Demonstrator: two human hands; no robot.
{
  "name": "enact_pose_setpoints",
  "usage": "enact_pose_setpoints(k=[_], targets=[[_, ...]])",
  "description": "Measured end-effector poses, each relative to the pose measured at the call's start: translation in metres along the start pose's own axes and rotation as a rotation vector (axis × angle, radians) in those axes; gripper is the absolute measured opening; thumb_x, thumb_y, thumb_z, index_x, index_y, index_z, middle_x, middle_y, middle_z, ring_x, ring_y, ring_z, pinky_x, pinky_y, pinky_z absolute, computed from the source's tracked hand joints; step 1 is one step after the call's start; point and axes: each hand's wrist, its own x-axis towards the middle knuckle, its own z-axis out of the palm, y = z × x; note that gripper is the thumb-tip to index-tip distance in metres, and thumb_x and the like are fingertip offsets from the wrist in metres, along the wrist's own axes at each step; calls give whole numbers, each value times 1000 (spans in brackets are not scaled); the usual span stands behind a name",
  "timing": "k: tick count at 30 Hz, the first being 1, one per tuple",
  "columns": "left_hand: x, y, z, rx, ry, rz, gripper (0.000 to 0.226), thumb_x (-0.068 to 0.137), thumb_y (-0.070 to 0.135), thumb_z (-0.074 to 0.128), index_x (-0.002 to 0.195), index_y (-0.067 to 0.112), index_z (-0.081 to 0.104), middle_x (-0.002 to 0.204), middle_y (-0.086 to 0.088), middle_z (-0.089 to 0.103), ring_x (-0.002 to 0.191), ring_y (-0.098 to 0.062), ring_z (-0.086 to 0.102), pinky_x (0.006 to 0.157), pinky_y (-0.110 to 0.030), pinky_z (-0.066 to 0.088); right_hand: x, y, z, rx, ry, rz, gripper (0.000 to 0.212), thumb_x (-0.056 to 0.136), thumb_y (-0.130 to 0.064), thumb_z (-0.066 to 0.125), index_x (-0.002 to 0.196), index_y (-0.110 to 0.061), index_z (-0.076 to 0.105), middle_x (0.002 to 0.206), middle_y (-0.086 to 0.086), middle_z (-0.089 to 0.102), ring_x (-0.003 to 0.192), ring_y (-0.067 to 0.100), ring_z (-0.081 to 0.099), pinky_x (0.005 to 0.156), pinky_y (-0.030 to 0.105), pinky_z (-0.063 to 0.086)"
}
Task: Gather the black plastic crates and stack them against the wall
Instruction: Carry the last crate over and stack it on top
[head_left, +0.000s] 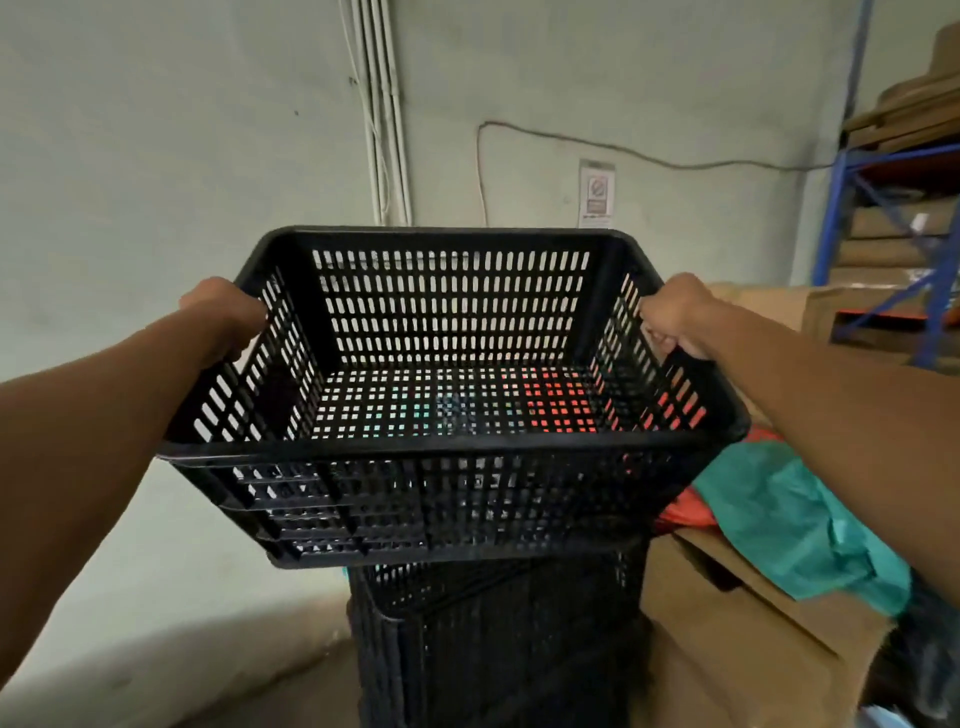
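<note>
I hold a black slotted plastic crate (452, 452) out in front of me at chest height, open side up. My left hand (223, 314) grips its left rim and my right hand (675, 317) grips its right rim. Nothing lies inside the crate. Directly below it stands a stack of black crates (493, 649), nested one in another, on the floor close to the pale wall (156, 156). The held crate hovers above the stack, and I cannot tell whether its base touches the top one.
Cardboard boxes (737, 623) sit right of the stack, with teal (789, 525) and red plastic bags on top. A blue metal rack (883, 208) with flattened cardboard fills the right edge. White conduits (384, 130) and a cable run down the wall.
</note>
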Motion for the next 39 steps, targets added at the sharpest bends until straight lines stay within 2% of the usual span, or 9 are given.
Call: enact_pose_setpoints(k=[6,10,18,23,25,28,31,34,39], targets=[[5,33,44,47,22,-94,20,83,-2,48,64,-6,52,52,-15,49,41,-22,45,40,-26,43,108,13,31,-23,-205,-96,21,89,2,53,69,-5,51,70,15,58,58,25,54,49,29,42],[3,42,81,104,16,-212,20,87,-2,48,68,-8,52,59,-17,49,46,-23,44,50,-30,41,169,24,60,-73,-349,-129,24,90,8,46,67,2,50,67,16,50,56,22,45,48,30,33],[8,62,132,253,25,-307,18,88,-9,44,72,-10,52,62,-18,49,46,-23,44,43,-26,40,240,49,114,-118,-552,-119,27,93,9,36,70,1,47,67,14,46,53,17,39,41,26,31],[7,46,152,287,6,-362,19,84,-9,49,73,-19,61,69,-28,61,59,-34,56,61,-39,47,257,50,138,-82,-636,-124,21,100,2,37,80,-1,43,64,14,55,27,15,45,29,13,31],[6,40,157,290,-6,-370,19,82,-11,48,77,-21,64,76,-32,64,68,-37,60,68,-43,48,256,48,146,-86,-633,-162,8,98,3,40,96,3,48,81,22,61,39,22,51,30,17,37],[7,40,161,288,-52,-371,22,82,-14,40,80,-18,61,80,-33,65,72,-38,60,71,-44,49,257,47,156,-150,-592,-248,17,95,7,39,109,2,48,102,26,55,55,27,56,39,25,46],[4,55,160,463,-45,-276,28,87,1,47,109,-11,59,99,-33,67,82,-41,66,71,-43,53,255,46,157,-349,-581,-310,10,93,4,43,89,6,52,81,22,63,53,25,57,50,28,43],[-9,89,162,663,-69,29,42,93,31,54,127,7,55,121,-23,62,105,-38,59,88,-42,48,253,46,156,-502,-574,-357,20,89,7,46,70,3,46,77,21,60,57,26,55,51,28,40],[-76,132,171,415,-438,468,60,83,84,27,95,43,69,94,27,65,87,7,61,85,-32,48,263,46,162,-578,-530,-428,29,94,-6,44,117,6,58,120,25,59,97,35,57,79,34,45]])
